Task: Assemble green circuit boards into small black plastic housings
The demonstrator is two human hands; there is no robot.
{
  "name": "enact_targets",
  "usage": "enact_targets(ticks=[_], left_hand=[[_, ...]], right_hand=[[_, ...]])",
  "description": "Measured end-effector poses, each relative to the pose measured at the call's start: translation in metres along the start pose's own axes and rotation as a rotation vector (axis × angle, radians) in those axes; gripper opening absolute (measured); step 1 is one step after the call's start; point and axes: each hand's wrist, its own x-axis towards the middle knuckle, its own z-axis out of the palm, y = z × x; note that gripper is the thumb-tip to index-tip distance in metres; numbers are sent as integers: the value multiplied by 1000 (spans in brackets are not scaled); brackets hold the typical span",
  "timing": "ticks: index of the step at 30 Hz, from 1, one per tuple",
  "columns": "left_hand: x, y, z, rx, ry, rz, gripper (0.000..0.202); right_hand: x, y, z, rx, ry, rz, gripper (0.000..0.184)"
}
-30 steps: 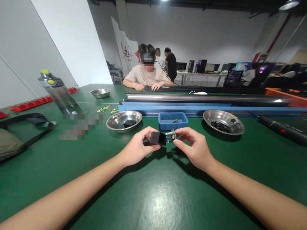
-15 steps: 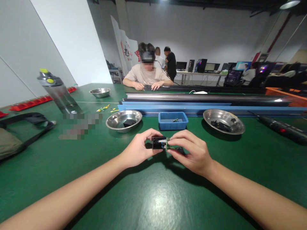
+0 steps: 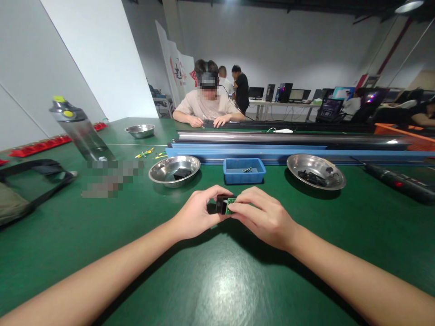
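My left hand grips a small black plastic housing between thumb and fingers, above the green table. Against the housing's open right side sits a green circuit board. The fingertips of my right hand are closed on this board and partly cover it. How deep the board sits in the housing I cannot tell. Beyond my hands stands a blue plastic bin with a few small metal pieces in it. A steel bowl with a black part is to its left.
Another steel bowl holds several black parts. Long metal profiles cross the table behind the bins. A water bottle and a strap bag are on the left; a black tool lies right. A co-worker sits opposite.
My right hand has moved slightly left and brought the circuit board up to the housing. The board has turned, so its flat green face now shows.
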Motion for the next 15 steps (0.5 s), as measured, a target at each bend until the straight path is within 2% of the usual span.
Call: enact_targets(ticks=[9, 15], left_hand=[[-1, 3, 0, 23, -7, -7, 30], [-2, 4, 1, 61, -6, 8, 31]], right_hand=[[2, -2, 0, 27, -52, 31, 14], [2, -1, 1, 11, -23, 90, 19]])
